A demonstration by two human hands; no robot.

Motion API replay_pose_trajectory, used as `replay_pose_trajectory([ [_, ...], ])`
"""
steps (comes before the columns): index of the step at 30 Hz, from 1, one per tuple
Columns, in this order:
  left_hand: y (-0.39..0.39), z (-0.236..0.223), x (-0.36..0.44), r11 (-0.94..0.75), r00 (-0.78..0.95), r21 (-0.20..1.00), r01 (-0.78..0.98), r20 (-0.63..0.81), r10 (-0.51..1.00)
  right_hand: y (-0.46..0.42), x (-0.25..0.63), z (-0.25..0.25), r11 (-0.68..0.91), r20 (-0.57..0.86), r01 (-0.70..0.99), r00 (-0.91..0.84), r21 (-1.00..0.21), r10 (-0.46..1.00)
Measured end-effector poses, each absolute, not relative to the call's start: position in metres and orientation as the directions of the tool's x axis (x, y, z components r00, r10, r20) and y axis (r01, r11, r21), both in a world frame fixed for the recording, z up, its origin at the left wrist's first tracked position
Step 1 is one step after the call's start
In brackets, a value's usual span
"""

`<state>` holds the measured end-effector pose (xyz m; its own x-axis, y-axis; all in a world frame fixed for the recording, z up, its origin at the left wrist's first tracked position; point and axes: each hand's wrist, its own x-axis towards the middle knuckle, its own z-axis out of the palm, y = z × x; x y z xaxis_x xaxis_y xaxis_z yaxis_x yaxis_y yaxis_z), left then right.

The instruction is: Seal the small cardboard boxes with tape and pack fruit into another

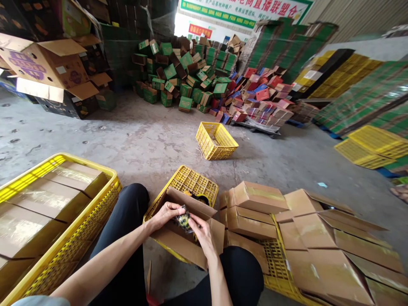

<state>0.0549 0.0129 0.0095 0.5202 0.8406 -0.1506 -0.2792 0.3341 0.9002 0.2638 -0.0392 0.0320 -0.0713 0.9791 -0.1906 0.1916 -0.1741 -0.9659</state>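
Above an open cardboard box (218,234), my left hand (166,213) and my right hand (202,233) come together around a small yellow-and-dark item in clear plastic wrapping (183,220). Fingers of both hands pinch the wrapping from either side, so part of the item is covered. The box sits between my knees on an upturned yellow crate (188,178), its flaps spread outward. Behind the far flap lies a black and yellow object (202,198), too covered to name. Most of the box's inside is hidden by my hands.
At left, a yellow crate (111,178) holds several taped cartons (47,195). More cartons (255,197) are stacked at right, some in another yellow crate (276,255). A yellow basket (216,142) stands ahead on the concrete floor. Heaped green boxes (186,89) and red boxes (263,94) lie farther back.
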Motion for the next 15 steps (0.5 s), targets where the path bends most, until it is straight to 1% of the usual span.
replay_pose_trajectory([
  [6, 0.012, 0.002, 0.058, 0.339, 0.514, 0.878, -0.339, -0.129, 0.848, -0.038, 0.264, 0.031, -0.155, -0.168, 0.192, -0.054, -0.969, 0.984],
  [11, 0.014, -0.005, 0.062, 0.406, 0.493, 0.828, -0.387, -0.186, 0.85, -0.036, 0.263, 0.028, -0.15, -0.158, 0.177, -0.036, -0.973, 0.987],
  [15, 0.013, -0.007, 0.063, 0.42, 0.489, 0.824, -0.38, -0.207, 0.847, -0.036, 0.262, 0.028, -0.164, -0.169, 0.188, -0.007, -0.968, 0.986],
])
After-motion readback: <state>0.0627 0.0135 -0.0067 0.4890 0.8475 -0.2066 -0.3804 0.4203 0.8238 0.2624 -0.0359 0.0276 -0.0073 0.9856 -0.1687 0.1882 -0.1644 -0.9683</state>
